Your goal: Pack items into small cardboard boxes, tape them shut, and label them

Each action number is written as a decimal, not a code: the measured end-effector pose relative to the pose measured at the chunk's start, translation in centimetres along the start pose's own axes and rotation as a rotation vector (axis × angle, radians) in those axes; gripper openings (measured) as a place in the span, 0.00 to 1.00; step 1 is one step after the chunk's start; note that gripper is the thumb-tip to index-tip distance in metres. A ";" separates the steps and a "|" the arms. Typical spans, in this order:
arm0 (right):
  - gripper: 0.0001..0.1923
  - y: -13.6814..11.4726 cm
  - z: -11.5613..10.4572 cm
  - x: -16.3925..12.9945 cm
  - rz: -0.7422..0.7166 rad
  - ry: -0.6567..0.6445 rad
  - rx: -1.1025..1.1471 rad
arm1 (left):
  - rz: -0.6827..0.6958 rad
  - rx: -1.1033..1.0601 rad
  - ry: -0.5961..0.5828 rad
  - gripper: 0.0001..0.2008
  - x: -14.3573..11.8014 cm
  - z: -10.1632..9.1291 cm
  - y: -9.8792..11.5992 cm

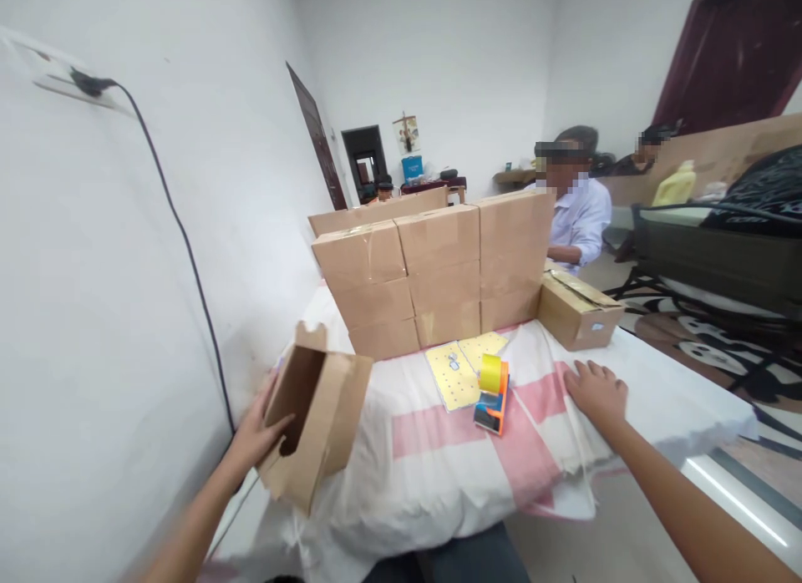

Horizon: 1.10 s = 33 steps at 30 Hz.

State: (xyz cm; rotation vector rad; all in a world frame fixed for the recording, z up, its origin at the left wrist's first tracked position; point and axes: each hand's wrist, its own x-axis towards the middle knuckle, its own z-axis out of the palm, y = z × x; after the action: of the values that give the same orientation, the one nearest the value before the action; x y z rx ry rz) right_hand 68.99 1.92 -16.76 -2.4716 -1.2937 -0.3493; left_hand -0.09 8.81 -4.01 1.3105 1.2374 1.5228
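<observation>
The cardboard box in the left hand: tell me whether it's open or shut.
Open: the cardboard box has its flaps up, its dark inside showing, with the left hand at its opening.

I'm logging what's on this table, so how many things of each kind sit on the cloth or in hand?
Stacked sealed cartons: 9 visible fronts
Carton lying apart on its side: 1
Open carton gripped by the left hand: 1
Yellow sheets: 2
Tape dispenser: 1
Total: 14
The right hand rests flat on the cloth.
</observation>
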 end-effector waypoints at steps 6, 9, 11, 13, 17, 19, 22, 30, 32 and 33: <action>0.22 -0.3 -0.4 -0.3 0.004 0.014 -0.043 | 0.285 0.831 -0.636 0.40 -0.3 4.2 3.9; 0.22 -0.4 -0.3 -0.3 0.016 0.017 -0.033 | 0.323 1.051 -0.842 0.42 0.2 7.8 3.9; 0.22 -0.3 -0.2 -0.3 0.025 0.012 -0.029 | 0.292 1.111 -0.906 0.43 0.7 9.9 3.3; 0.22 -0.3 -0.2 -0.2 0.027 0.008 -0.026 | 0.226 1.112 -0.931 0.43 1.2 11.4 2.6; 0.22 -0.3 -0.1 -0.2 0.021 0.018 -0.042 | 0.131 1.039 -0.935 0.42 2.1 12.3 1.7; 0.21 -0.3 -0.2 -0.1 0.020 0.007 -0.050 | 0.130 1.023 -0.937 0.42 2.3 12.2 1.7; 0.21 -0.3 -0.2 0.0 0.020 -0.022 -0.053 | 0.161 1.016 -0.946 0.41 2.3 11.8 1.5; 0.21 -0.2 0.0 -0.1 0.006 0.007 -0.066 | 0.218 1.133 -0.892 0.41 1.7 11.5 0.9; 0.21 -0.1 0.1 -0.1 0.001 0.013 -0.060 | 0.226 1.154 -0.895 0.40 1.5 11.5 1.1; 0.21 -0.1 0.2 0.0 -0.001 0.014 -0.055 | 0.230 1.170 -0.892 0.40 1.4 11.5 1.1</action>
State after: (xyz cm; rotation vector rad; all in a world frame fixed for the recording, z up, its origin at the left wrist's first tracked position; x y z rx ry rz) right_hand 68.93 2.01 -16.91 -2.5097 -1.2966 -0.4071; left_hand 11.02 12.05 -2.53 2.5217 1.3449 0.0355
